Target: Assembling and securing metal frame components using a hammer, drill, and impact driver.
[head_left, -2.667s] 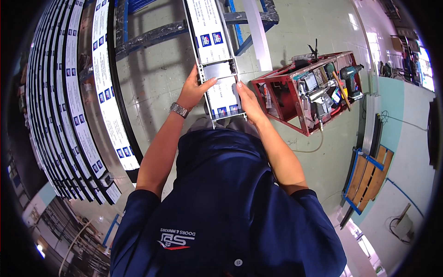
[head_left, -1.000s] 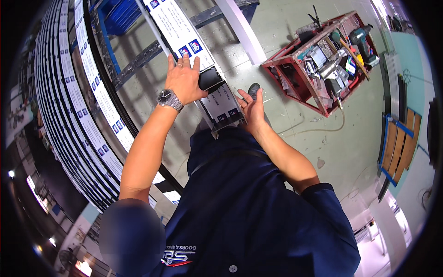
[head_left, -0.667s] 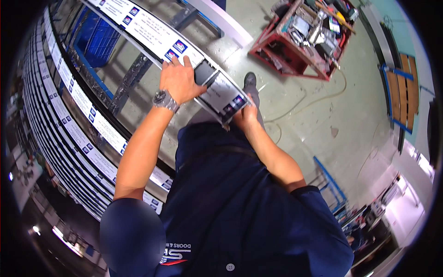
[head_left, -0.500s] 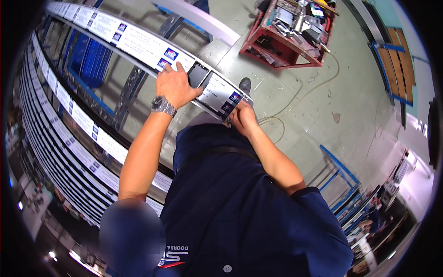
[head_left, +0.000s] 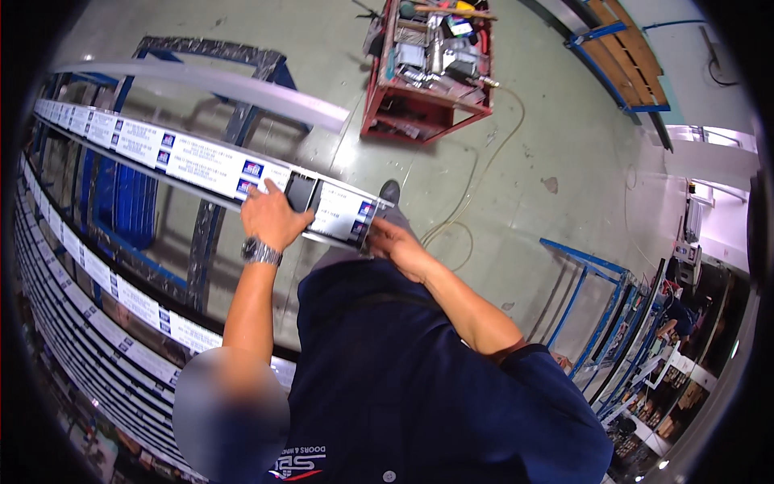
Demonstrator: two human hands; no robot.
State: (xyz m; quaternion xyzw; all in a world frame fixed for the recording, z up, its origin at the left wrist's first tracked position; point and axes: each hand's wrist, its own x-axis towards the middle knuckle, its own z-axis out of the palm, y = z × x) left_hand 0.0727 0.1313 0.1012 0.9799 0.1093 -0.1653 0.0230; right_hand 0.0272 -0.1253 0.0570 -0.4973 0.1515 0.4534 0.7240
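1. Head view: the long metal bar [head_left: 201,161] runs over the blue-and-black stand [head_left: 201,256], its short end reaching past the stand's edge to the person's lap.
2. The left hand [head_left: 276,216] lies across the bar's near long edge, fingers spread on the pale top and thumb apart, pointing at the dark gap [head_left: 301,194]. A flat, even palm here should stop the overhanging end from rocking.
3. The right hand [head_left: 399,247] is at the near corner of the short end, fingers bent; whether they pinch the bar or only touch it, I cannot tell. Fingertips would do best on the outer wall, since a cut metal edge may be sharp.
4. Light pressure seems wise, as the covering could scuff or crease.
5. Smooth white covering with blue squares dresses the bar's top; narrow silvery rims border both long edges. The gap looks like a dark, squarish recess, with a short white panel [head_left: 343,211] between it and the short end.
6. Speckled, rough-looking beams make up the stand. Beyond the bar's far edge lies a plain pale strip [head_left: 266,93]; the red tool box [head_left: 476,106], angular and worn, stands on the floor [head_left: 524,194].
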